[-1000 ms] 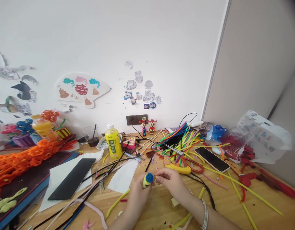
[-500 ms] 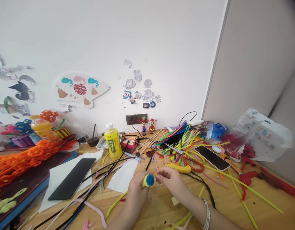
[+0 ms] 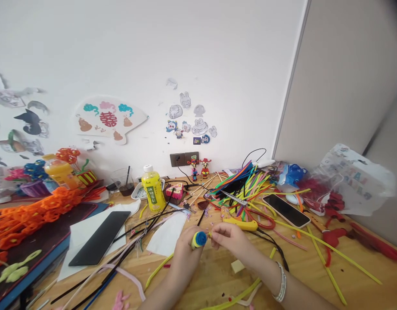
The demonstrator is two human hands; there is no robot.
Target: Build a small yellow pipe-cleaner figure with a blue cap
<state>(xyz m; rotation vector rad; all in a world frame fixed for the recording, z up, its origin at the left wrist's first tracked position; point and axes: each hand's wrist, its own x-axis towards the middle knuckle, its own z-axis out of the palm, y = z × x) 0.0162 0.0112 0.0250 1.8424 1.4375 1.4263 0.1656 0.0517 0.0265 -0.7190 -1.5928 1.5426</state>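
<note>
My left hand point(image 3: 187, 251) is wrapped round a small coil of fuzzy pipe cleaner point(image 3: 200, 239), blue on its round end and yellow round the side. Close beside it, my right hand point(image 3: 230, 237) pinches a thin yellow pipe cleaner end point(image 3: 210, 235) at the coil's right edge. Its fingertips partly hide that end. Just beyond the right hand lies a yellow hot glue gun point(image 3: 242, 223) with a black cord. Scissors point(image 3: 233, 198) with red handles rest behind the glue gun, against a bundle of coloured pipe cleaners point(image 3: 250, 183).
A yellow drink bottle point(image 3: 153, 189) stands behind my left hand. To the left lie a black slab point(image 3: 100, 238), white paper point(image 3: 166, 236) and orange fuzzy flowers point(image 3: 40, 211). On the right are a phone point(image 3: 286, 210), loose yellow pipe cleaners point(image 3: 327, 267) and a plastic bag point(image 3: 356, 185).
The camera view has shifted slightly. Both hands keep nearly the same grip, and the coil's blue end has turned a little more toward me.
</note>
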